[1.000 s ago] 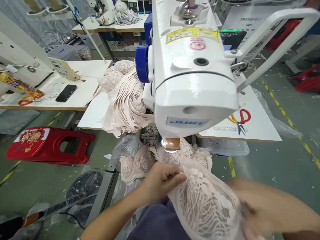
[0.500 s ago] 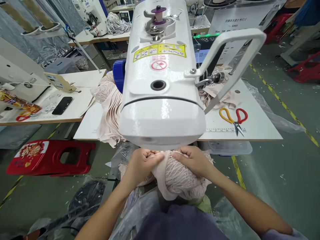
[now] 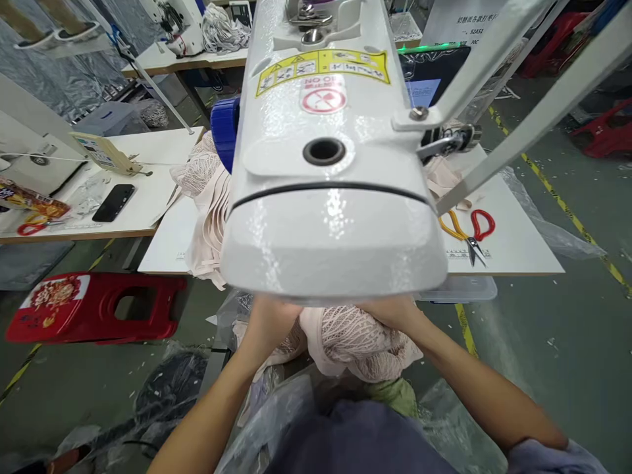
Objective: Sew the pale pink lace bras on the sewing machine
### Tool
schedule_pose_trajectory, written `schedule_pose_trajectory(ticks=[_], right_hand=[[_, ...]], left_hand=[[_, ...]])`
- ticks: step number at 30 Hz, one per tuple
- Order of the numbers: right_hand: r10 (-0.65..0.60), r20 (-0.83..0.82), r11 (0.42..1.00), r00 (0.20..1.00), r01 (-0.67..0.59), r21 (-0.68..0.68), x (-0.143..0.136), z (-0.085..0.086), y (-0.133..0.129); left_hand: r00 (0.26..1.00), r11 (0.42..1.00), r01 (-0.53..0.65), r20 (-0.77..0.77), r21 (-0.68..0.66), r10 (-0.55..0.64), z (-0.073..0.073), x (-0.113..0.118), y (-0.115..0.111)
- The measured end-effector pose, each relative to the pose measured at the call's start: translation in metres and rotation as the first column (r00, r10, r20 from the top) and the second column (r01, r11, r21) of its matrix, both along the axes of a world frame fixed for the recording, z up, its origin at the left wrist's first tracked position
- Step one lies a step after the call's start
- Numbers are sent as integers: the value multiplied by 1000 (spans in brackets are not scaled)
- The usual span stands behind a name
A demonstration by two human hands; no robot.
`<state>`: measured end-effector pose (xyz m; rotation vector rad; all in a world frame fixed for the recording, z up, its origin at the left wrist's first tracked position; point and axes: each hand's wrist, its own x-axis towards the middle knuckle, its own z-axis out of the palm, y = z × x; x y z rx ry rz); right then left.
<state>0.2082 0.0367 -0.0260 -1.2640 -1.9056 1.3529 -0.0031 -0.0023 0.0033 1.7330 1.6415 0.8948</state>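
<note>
Pale pink lace fabric [image 3: 363, 342] with a smooth band along one edge hangs bunched over my lap, between my two hands. Its upper edge disappears behind the white sewing machine's head [image 3: 336, 243]. My left hand [image 3: 274, 321] is at the banded side of the lace, and my right hand [image 3: 392, 311] is at its right side. The machine's head covers the fingertips of both hands. The fabric still hangs from them, held as it was in the earlier view, where both hands pinched it.
Stacked pale pink fabric pieces [image 3: 210, 224] lie left of the machine. Scissors with yellow and red handles [image 3: 471, 234] rest on the white table [image 3: 523, 253] at right. A phone [image 3: 113, 203] lies on the neighbouring table. A red stool [image 3: 99, 308] stands on the floor at left.
My view has moved closer to the machine, whose head looks larger. Both hands have gone forward with the lace fabric, and their fingers have passed out of sight behind the machine's head.
</note>
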Motion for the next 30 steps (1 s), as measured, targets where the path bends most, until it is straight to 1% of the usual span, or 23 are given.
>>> schedule_pose_trajectory(ticks=[2,4,5,6,7,8,10,11,12,13,14,16,18,19,21,24,26,28,30], right_hand=[[-52,-40,997,998,50,-66,1,-10,-3],[-115,-116,984,987,97,-146,2,-25,-11],[-120,-163,977,979,87,-197,4,-34,-17],[-97,-213,967,972,41,-252,6,-42,-24],[-44,-267,951,963,-42,-306,9,-50,-31],[29,-323,924,946,-149,-353,13,-57,-39],[163,-415,839,895,-347,-419,20,-68,-53],[196,-442,796,875,-406,-449,24,-71,-59],[194,-456,766,869,-425,-483,27,-74,-64],[158,-453,749,877,-405,-524,30,-75,-69],[94,-432,746,897,-351,-566,32,-76,-73],[-79,-371,757,925,-187,-627,35,-76,-80],[-240,-325,764,915,-29,-644,36,-73,-86],[-292,-323,763,900,16,-646,37,-71,-88],[-351,-355,757,867,40,-652,39,-65,-92],[-393,-401,742,828,28,-670,43,-55,-95],[-395,-412,749,821,28,-661,48,-48,-96],[-336,-428,787,839,1,-616,54,-40,-95],[-248,-448,841,859,-39,-539,59,-32,-93]], left_hand=[[1000,1000,-2,16,0,2,-1,0,0],[1000,1000,-24,7,-17,24,-2,0,1],[999,999,-36,-3,-31,36,-2,-1,1],[999,998,-47,-15,-43,47,-2,-2,1],[998,997,-57,-26,-47,56,-3,-3,1],[997,997,-63,-37,-48,61,-3,-4,1],[996,996,-71,-48,-52,68,-2,-6,1],[996,996,-75,-50,-56,73,-2,-7,1],[996,995,-79,-51,-63,76,-1,-7,1],[995,994,-84,-53,-71,80,-1,-7,0],[995,993,-90,-56,-79,85,0,-7,0],[993,991,-105,-70,-89,99,2,-5,-1],[990,989,-118,-88,-92,110,3,-3,-3],[989,988,-123,-94,-91,114,4,-1,-3],[990,990,-114,-89,-83,107,4,0,-3],[992,992,-93,-92,-81,85,2,-3,-3],[987,995,-90,-135,-42,83,0,-7,-5],[974,993,-86,-204,78,100,0,-9,-13],[960,965,-52,-254,258,119,4,-2,-26]])
